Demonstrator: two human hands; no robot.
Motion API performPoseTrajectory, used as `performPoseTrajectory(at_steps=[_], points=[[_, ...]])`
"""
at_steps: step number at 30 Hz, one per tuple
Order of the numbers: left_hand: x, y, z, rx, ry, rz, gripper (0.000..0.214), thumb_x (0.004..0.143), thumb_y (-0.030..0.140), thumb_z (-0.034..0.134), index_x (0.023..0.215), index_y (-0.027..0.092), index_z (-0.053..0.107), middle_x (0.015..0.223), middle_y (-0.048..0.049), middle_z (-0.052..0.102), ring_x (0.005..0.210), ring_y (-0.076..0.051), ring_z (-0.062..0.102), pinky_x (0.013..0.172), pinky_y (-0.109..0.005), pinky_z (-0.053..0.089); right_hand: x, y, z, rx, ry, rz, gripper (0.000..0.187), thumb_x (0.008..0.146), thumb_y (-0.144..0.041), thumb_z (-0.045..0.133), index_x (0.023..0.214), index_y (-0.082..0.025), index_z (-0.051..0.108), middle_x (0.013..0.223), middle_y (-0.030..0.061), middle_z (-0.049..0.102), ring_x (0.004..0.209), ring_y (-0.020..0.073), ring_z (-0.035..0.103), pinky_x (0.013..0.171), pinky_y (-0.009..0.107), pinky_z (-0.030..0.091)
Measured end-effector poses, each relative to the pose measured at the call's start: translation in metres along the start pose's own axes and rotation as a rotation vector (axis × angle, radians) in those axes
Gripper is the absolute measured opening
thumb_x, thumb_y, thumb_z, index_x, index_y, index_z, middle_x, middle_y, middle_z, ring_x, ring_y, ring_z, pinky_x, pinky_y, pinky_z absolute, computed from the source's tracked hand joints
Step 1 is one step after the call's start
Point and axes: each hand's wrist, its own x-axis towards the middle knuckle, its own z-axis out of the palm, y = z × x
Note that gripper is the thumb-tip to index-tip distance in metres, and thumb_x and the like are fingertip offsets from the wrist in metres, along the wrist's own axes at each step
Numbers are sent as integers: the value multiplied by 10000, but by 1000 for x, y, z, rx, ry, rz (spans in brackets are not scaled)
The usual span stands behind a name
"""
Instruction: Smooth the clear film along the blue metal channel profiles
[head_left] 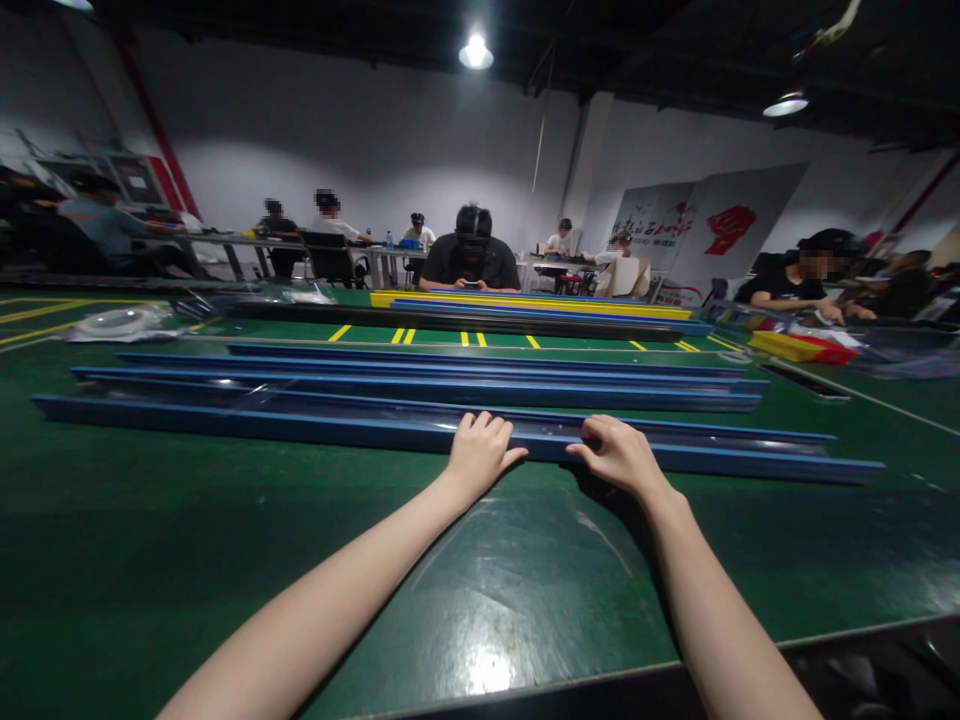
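A long blue U-shaped channel lies crosswise on the green table, nearest to me, its hollow side up. My left hand grips its near wall around the middle, fingers curled over the top edge and thumb stretched to the right along the outside. A short gap to the right, my right hand is closed on the same wall, its thumb in front and its fingertips hidden behind the edge. Just beyond lie more blue channels, roughly parallel. A strip of clear film seems to lie across the channels at the left.
Farther back are a yellow strip and a dark strip. A clear-wrapped roll sits at the left; a phone and yellow and red pieces are at the right. Across the table sits a person.
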Motion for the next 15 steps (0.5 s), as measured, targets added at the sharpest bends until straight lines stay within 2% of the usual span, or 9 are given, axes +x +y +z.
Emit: performPoseTrajectory(at_steps=[15], points=[[1, -1, -1, 10, -60, -17, 347, 791, 493, 472, 797, 155, 552, 796, -52, 632, 769, -207, 544, 678, -325, 301, 1, -3, -1, -17, -22, 18, 240, 723, -420, 500, 628, -202, 469, 713, 22, 570, 675, 148, 501, 541, 225, 284]])
